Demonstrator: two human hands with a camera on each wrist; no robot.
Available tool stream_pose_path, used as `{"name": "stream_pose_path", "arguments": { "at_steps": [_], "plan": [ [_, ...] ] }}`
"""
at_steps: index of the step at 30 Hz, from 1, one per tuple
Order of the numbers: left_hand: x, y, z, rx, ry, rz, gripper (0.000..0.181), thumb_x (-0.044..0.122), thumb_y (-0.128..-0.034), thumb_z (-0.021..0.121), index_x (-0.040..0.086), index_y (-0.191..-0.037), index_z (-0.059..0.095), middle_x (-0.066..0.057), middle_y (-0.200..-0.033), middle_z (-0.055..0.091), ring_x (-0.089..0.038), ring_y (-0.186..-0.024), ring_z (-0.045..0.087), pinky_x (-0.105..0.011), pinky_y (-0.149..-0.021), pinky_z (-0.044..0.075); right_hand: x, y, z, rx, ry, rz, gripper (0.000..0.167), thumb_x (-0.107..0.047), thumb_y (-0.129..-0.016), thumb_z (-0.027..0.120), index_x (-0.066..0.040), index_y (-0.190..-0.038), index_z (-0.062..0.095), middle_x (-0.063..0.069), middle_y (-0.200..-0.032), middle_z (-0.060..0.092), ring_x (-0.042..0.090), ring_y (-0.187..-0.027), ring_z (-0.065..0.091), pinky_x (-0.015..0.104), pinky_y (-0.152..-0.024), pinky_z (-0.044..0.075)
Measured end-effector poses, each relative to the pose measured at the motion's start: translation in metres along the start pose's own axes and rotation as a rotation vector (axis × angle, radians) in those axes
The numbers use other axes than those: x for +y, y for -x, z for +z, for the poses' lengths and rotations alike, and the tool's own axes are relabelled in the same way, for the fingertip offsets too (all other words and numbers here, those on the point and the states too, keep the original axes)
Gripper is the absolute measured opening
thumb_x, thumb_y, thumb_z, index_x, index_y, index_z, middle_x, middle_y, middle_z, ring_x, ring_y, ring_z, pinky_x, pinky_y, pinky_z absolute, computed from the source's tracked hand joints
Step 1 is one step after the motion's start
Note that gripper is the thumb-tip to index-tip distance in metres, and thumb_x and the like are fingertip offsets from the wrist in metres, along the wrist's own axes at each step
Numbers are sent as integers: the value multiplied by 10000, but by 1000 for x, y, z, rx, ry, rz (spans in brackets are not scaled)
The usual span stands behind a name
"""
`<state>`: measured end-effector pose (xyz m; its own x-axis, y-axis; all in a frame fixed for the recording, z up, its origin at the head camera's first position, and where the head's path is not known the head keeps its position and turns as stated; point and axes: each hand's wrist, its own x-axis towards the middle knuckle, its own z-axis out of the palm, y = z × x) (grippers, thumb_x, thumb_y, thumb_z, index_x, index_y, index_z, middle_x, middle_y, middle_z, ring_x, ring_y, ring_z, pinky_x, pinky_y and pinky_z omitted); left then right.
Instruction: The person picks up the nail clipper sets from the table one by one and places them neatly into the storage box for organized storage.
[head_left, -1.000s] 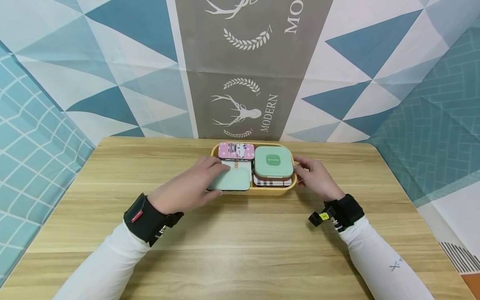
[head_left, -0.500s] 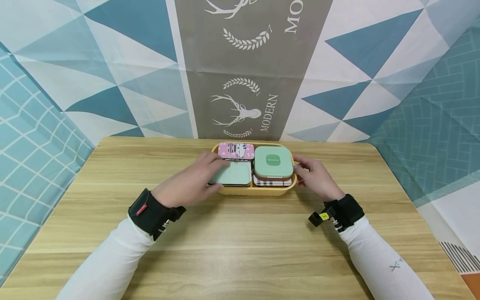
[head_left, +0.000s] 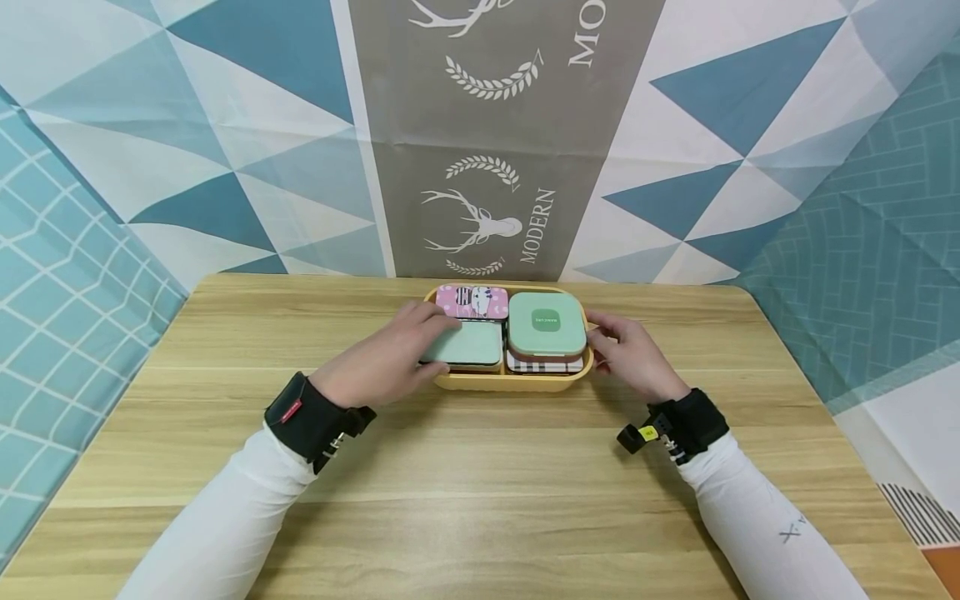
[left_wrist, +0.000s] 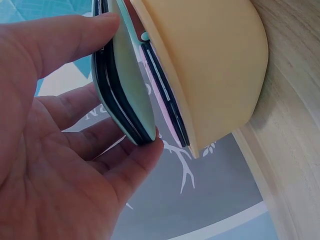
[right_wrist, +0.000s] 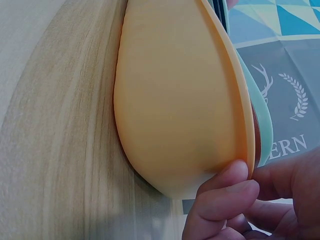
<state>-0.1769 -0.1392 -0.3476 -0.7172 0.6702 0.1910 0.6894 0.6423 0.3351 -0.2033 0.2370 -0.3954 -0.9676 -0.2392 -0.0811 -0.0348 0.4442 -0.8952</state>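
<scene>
My left hand (head_left: 386,354) grips a mint-green flat case (head_left: 471,343) by its edges, over the left front part of a yellow storage basket (head_left: 517,383). In the left wrist view the flat case (left_wrist: 131,85) has black sides, and thumb and fingers lie on opposite edges of it. It stands above the basket rim there. At the basket's right end my right hand (head_left: 633,358) pinches the rim; the right wrist view shows thumb and finger on the basket (right_wrist: 170,95). What lies under the case is mostly hidden.
Inside the basket, a pink patterned tin (head_left: 472,302) sits at the back left. A square mint-green box (head_left: 547,325) fills the right side, above a black-and-white checked item (head_left: 545,365). The wooden table (head_left: 480,500) meets a patterned backdrop (head_left: 480,142) behind the basket.
My left hand has moved the mint-green case backward, from overlapping the front rim to over the basket's left front part. The right hand and basket have stayed in place.
</scene>
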Motion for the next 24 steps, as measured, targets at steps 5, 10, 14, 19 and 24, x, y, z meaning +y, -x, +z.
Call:
{"name": "stream_pose_path", "arguments": {
  "at_steps": [5, 10, 14, 19, 24],
  "plan": [
    [-3, -2, 3, -3, -4, -1, 550, 167, -997, 765, -30, -1467, 559, -167, -1422, 553, -316, -1288, 478, -449, -1074, 466, 0, 0, 0, -2, 2, -6, 482, -182, -1142, 486, -62, -1607, 450, 217, -1103, 598, 288, -823, 632, 349, -668, 555],
    [-4, -4, 4, -4, -4, 1, 542, 166, -998, 766, -36, -1459, 564, -178, -1419, 558, -326, -1292, 485, -454, -1080, 464, 0, 0, 0, 0, 6, -6, 479, -190, -1143, 489, -67, -1605, 456, 212, -1102, 602, 293, -836, 639, 352, -674, 562],
    [-5, -6, 4, -9, -8, 2, 537, 165, -1000, 764, -39, -1456, 565, -184, -1420, 559, -330, -1285, 494, -458, -1082, 464, 0, 0, 0, -3, 2, -8, 478, -189, -1142, 489, -68, -1604, 458, 214, -1101, 602, 294, -835, 632, 354, -672, 556],
    [-5, -8, 5, -16, -11, -1, 538, 168, -1000, 765, -42, -1455, 567, -185, -1419, 560, -327, -1269, 499, -458, -1073, 468, 0, 0, 0, -8, 0, -13, 477, -183, -1141, 486, -71, -1604, 459, 219, -1097, 598, 301, -830, 619, 353, -664, 545],
    [-6, -9, 7, -17, -13, -9, 535, 170, -1001, 765, -38, -1453, 570, -182, -1421, 558, -326, -1278, 494, -456, -1078, 466, 0, 0, 0, -4, 3, -8, 478, -187, -1140, 489, -69, -1603, 461, 215, -1097, 598, 306, -836, 632, 350, -667, 552]
  ]
}}
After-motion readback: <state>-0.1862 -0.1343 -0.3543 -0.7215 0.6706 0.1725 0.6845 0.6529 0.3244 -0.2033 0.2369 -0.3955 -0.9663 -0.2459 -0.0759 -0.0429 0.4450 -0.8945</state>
